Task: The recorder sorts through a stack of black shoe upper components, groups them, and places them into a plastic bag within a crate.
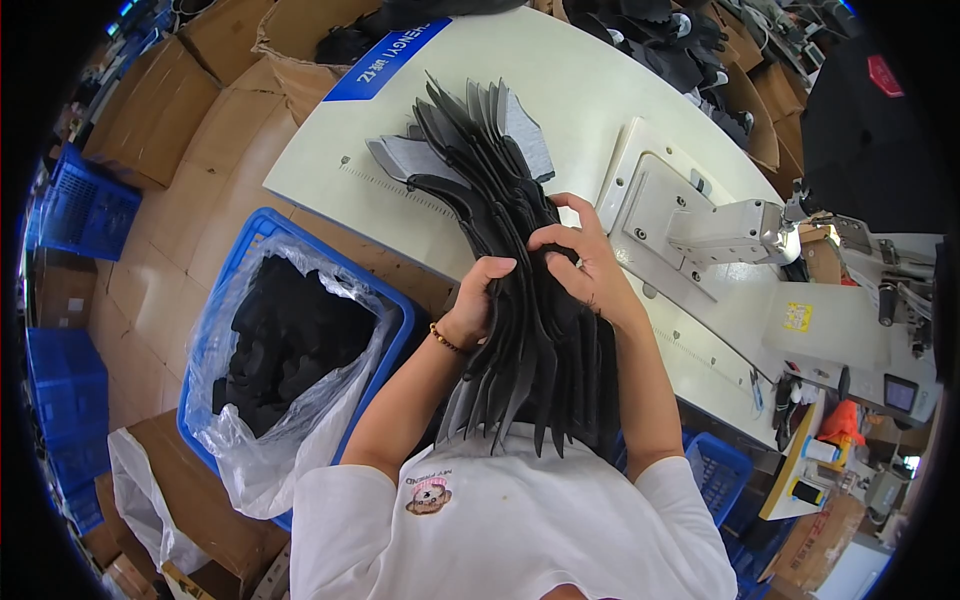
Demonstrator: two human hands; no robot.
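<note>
Between my two hands a thick stack of black shoe uppers (520,270) stands on edge, its pieces fanned at both ends and showing grey lining. My left hand (472,305), with a beaded bracelet at the wrist, is closed round the stack's left side, thumb on top. On the other side my right hand (590,255) grips the stack, its fingers bent over the upper edges. The far end of the bundle lies over the white table (330,215), and the near end hangs close to my white shirt.
A sewing machine (720,235) sits on the table to the right. To the left stands a blue crate (408,325) lined with clear plastic, holding black pieces (285,340). Cardboard boxes (155,110) and blue baskets (85,205) stand farther left; more black pieces (660,50) are heaped beyond the table.
</note>
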